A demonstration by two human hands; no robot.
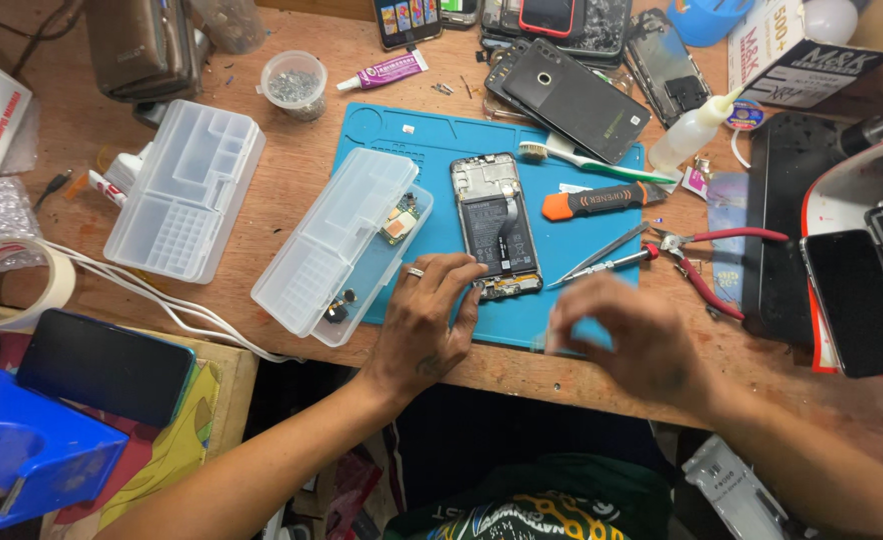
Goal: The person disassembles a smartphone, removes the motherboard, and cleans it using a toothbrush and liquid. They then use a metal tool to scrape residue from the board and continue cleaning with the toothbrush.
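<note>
One opened phone lay back-off on the blue mat, battery and board exposed, lower end under the left hand, fingers spread flat, gripping nothing. Right hand was blurred just right of it; fingers' state unclear. Two clear plastic organizer boxes sat left on the desk, one orange-handled opener tool, one tweezers.

The opened phone lies flat and lengthwise on the blue mat at mid-table, back cover off, black battery and circuit boards exposed, its near end under fingertips.
</note>
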